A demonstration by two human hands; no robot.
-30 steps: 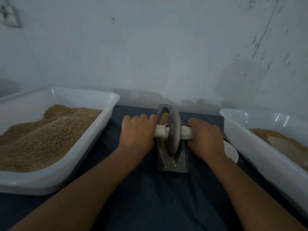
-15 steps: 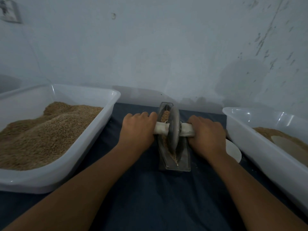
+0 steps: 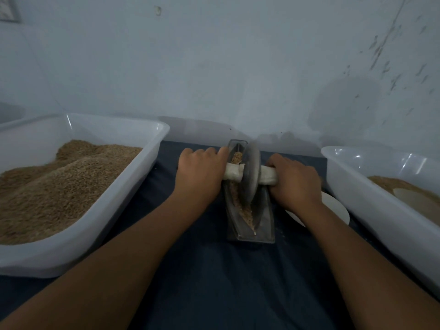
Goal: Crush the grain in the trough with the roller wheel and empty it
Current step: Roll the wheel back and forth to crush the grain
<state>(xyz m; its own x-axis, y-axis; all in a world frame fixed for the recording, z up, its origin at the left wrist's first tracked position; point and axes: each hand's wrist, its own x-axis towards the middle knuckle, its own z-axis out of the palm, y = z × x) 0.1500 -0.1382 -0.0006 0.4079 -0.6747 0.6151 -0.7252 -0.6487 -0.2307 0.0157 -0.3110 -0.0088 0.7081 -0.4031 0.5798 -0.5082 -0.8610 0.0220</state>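
A narrow metal trough (image 3: pixel 264 222) lies lengthwise on the dark cloth in the middle, with brown grain (image 3: pixel 246 214) along its groove. A grey roller wheel (image 3: pixel 250 173) stands upright in the trough, toward its far half. Its white cloth-wrapped axle (image 3: pixel 234 173) sticks out on both sides. My left hand (image 3: pixel 198 176) grips the left end of the axle. My right hand (image 3: pixel 295 183) grips the right end. Both sets of fingers curl over the handle and hide its tips.
A large white tub (image 3: pixel 152 139) heaped with brown grain stands at the left. Another white tub (image 3: pixel 352 186) at the right holds grain and a pale scoop (image 3: pixel 414 197). A white dish (image 3: pixel 333 206) lies between the trough and the right tub. A pale wall rises close behind.
The wheel has rolled away from me along the trough, toward its far end, with both hands moving with it. More grain shows in the near part of the groove.
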